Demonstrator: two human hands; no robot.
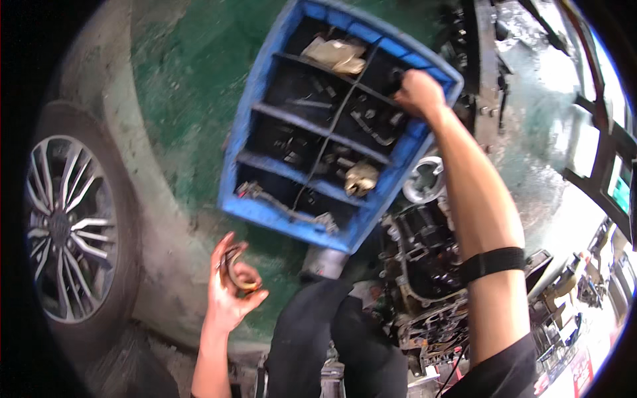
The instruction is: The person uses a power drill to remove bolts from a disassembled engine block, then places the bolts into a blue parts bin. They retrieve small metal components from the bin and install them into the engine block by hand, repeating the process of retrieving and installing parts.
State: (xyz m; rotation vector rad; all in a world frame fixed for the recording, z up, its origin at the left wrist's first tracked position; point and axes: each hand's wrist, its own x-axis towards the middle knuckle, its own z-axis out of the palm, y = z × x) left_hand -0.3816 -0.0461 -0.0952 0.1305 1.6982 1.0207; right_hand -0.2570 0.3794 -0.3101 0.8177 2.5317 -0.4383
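Note:
My left hand is raised near the tray's near-left corner, fingers curled around a curved, C-shaped metal piece with a brownish, shiny edge. My right arm reaches across to a blue divided parts tray. In one of its far-right compartments my right hand is closed, knuckles up; whatever its fingertips hold is hidden. Around it in the tray lie small dark metal parts and a bent rod. A crumpled beige bag lies in the far-left compartment, and another tan bundle sits nearer on the right.
A car wheel stands at the left on the green floor. Dismantled engine parts and a round pale metal housing lie right of the tray. My legs are below it. A metal frame stands at the far right.

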